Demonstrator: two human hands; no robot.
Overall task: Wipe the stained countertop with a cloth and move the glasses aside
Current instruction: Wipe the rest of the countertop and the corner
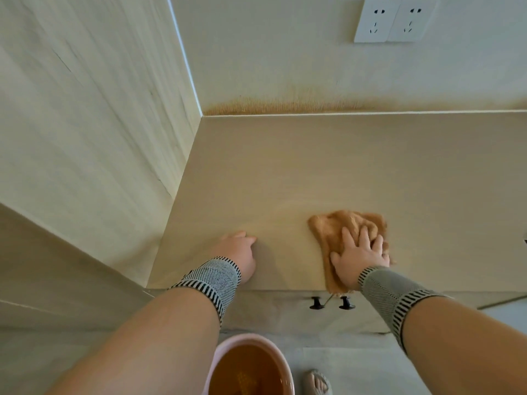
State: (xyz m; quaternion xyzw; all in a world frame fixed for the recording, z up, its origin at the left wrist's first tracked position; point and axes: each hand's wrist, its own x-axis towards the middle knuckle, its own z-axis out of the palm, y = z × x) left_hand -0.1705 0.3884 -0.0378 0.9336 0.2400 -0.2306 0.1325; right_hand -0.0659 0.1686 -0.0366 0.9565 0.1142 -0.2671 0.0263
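Your right hand [360, 256] is flat, fingers spread, on the cloth [343, 233] near the counter's [342, 166] front edge, left hand [239, 253] loosely curled and empty beside it, so press evenly and sweep toward that faint smear, no glasses visible.

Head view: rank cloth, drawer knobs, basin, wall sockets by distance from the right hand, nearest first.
1. Cloth: directly under the right hand, on the countertop.
2. Drawer knobs: below the counter edge, just toward the person.
3. Basin: on the floor, lower left.
4. Wall sockets: high on the back wall.
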